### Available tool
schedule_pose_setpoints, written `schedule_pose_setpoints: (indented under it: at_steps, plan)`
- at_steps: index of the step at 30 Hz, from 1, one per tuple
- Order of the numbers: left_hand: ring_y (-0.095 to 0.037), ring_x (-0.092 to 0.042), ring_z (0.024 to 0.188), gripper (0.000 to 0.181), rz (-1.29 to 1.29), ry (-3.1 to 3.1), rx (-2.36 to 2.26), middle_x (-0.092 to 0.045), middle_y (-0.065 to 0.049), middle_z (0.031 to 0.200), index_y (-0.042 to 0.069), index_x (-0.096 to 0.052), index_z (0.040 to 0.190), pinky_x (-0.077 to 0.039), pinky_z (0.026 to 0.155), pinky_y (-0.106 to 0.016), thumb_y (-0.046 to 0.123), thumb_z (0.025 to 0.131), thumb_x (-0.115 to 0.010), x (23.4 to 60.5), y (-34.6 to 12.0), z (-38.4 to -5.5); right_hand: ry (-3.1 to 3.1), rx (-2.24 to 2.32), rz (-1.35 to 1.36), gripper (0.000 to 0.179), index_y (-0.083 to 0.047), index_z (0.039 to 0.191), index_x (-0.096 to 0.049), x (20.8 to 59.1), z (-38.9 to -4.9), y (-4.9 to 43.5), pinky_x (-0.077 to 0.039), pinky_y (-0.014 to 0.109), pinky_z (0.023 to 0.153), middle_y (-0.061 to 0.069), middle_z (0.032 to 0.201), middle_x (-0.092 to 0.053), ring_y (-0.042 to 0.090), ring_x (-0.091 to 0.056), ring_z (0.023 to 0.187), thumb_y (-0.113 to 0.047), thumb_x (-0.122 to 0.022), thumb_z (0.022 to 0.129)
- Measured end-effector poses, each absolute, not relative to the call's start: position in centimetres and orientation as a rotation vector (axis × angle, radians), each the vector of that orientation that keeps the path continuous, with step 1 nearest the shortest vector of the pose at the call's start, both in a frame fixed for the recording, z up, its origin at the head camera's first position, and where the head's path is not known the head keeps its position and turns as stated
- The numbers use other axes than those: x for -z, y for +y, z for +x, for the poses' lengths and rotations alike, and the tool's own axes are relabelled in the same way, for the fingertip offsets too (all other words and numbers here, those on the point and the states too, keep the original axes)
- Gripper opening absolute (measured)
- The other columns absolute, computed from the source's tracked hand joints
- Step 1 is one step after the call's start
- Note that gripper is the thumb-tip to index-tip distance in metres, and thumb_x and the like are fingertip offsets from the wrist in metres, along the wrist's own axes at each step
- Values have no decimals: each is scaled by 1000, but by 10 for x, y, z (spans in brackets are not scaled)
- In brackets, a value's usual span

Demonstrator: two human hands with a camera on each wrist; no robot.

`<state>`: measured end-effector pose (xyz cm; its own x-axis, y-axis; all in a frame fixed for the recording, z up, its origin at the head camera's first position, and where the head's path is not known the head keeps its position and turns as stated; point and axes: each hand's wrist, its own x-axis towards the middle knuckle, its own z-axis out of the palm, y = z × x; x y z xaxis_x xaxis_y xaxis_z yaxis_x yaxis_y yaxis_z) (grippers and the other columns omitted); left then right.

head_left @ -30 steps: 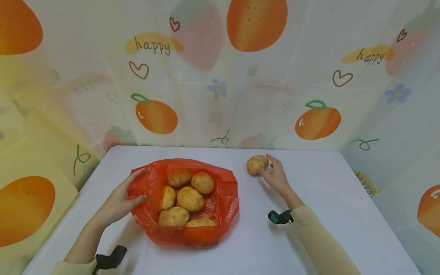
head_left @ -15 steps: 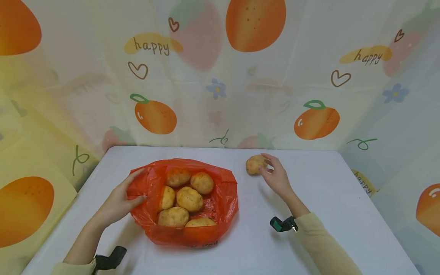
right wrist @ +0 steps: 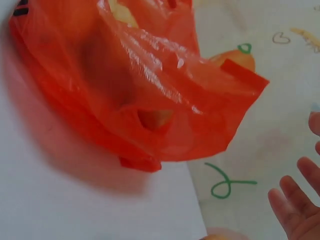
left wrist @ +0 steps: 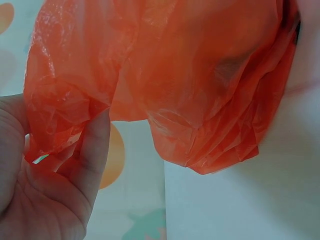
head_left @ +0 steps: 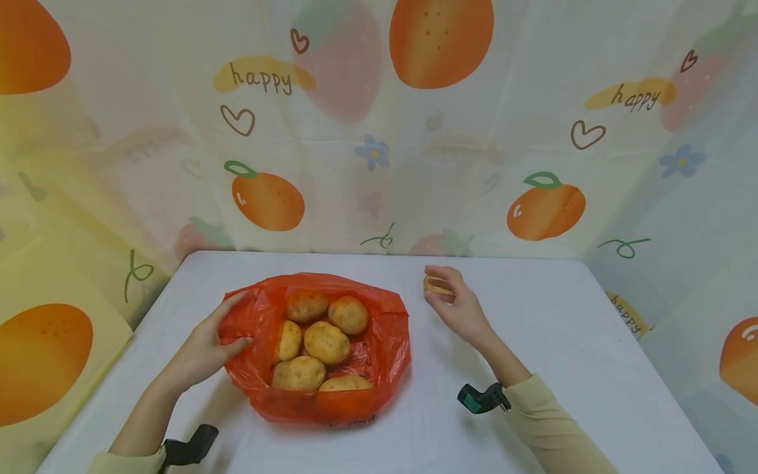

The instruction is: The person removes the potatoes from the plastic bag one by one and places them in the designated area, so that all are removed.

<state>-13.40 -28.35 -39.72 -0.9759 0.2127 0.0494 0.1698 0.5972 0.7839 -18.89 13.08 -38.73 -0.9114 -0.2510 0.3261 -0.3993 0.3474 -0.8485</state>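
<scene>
Left fingers (left wrist: 95,155) pinch a crinkled red plastic bag (head_left: 391,336); behind parted right fingers (right wrist: 298,196), head view alone shows a round tan potato (head_left: 434,286).

We saw thin, crinkled plastic in the red bag (head_left: 392,342), glossy along its folds; the potatoes (head_left: 327,343) inside looked matt and speckled; the white table (head_left: 592,368) seemed smooth; the far backdrop (head_left: 414,184) resembled creased cloth; the right sleeve (head_left: 551,424), matt fabric.
</scene>
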Motion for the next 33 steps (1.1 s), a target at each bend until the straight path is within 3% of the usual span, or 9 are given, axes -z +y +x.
schedule_pose_setpoints:
  at_steps: [14,24,33]
  plan:
    - [-37,-50,107,75,316,2755,-1347,-40,-19,134,24,-24,145,-56,69,-32,6,84,-64,397,-282,-136,-2470,-1745,823,44,1,129,-45,362,-173,101,-46,45,93,18,131,-48,34,-49,120,0,-58,87]
    - [-35,-52,103,75,306,2741,-1355,-41,-19,132,24,-24,145,-56,68,-31,7,84,-63,397,-282,-135,-2551,-1782,1126,44,-15,130,-47,385,-170,82,-46,36,95,-2,130,-50,17,-52,118,-14,-60,89]
    - [-35,-52,105,74,316,2758,-1349,-41,-19,132,23,-24,145,-56,70,-31,6,84,-63,397,-282,-134,-2618,-1664,1300,44,-10,130,-48,394,-163,65,-45,42,96,0,126,-53,24,-50,118,-19,-61,89]
